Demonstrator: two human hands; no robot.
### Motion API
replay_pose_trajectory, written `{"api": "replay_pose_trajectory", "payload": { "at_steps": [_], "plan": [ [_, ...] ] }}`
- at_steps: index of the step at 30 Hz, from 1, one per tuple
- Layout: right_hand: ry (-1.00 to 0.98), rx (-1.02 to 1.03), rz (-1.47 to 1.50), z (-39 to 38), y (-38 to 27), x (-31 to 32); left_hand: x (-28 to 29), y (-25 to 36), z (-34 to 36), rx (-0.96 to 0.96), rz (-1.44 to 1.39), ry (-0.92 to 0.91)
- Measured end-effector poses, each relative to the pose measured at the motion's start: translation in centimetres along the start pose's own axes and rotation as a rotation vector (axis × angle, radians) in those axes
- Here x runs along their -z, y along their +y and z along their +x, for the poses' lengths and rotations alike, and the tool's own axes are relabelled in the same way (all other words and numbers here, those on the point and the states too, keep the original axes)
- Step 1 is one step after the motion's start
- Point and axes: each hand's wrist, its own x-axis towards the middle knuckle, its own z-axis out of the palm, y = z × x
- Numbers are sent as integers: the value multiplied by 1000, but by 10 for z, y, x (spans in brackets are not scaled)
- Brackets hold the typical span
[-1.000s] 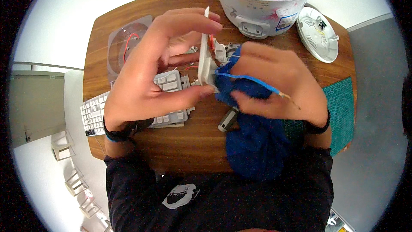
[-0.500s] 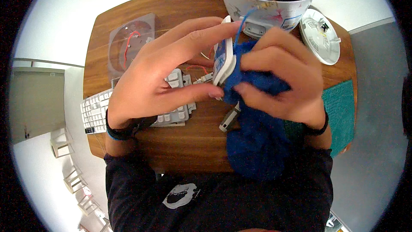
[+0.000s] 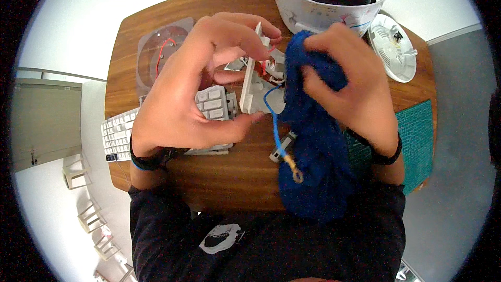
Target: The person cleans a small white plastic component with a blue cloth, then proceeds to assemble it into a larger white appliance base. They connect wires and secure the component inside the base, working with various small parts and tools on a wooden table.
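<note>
Head view: your left hand (image 3: pixel 190 94) grips a white plastic part (image 3: pixel 255 81) edge-up over the wooden table (image 3: pixel 229 172), thumb underneath at its lower end, fingertips curled over the top edge. It's closed on that part, firm pinch. Red wiring shows on the part's right side; a blue wire (image 3: pixel 274 125) hangs down from it and ends in a small metal ring terminal (image 3: pixel 295 172).

Your right hand (image 3: pixel 355 91) is closed on a blue cloth (image 3: pixel 315 141), pressing the cloth's upper end against the right face of the white part. The rest of the cloth drapes down toward your chest, over the table's near edge.

Below your left hand: a white keyboard (image 3: pixel 122 133) lies flat, partly hidden by the wrist. A clear plastic cover (image 3: pixel 156 55) with a red wire under it sits at the far left of the table. A white round appliance body (image 3: pixel 326 0) with a black inner plate is at the far edge, and a white round lid (image 3: pixel 392 47) lies just beside it on the right. A green cutting mat (image 3: pixel 417 141) is at the right edge, partly under your right forearm. A small grey piece (image 3: pixel 281 146) lies on the wood, just left of the cloth.
</note>
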Motion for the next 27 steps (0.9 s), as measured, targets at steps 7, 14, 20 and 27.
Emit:
{"api": "replay_pose_trajectory", "payload": {
  "at_steps": [7, 14, 20, 27],
  "plan": [
    [-306, 29, 85, 0, -3, 6, 3, 5, -1, 46, -6, -72],
    [-361, 43, 252, 0, -8, 12, 4, 4, 0, 42, 62, -63],
    [-512, 8, 204, -6, 1, 9, 3, 5, 1, 13, 63, -49],
    [-272, -41, 93, -5, 4, 2, -3, -1, -2, -26, 36, 40]
  ]
}}
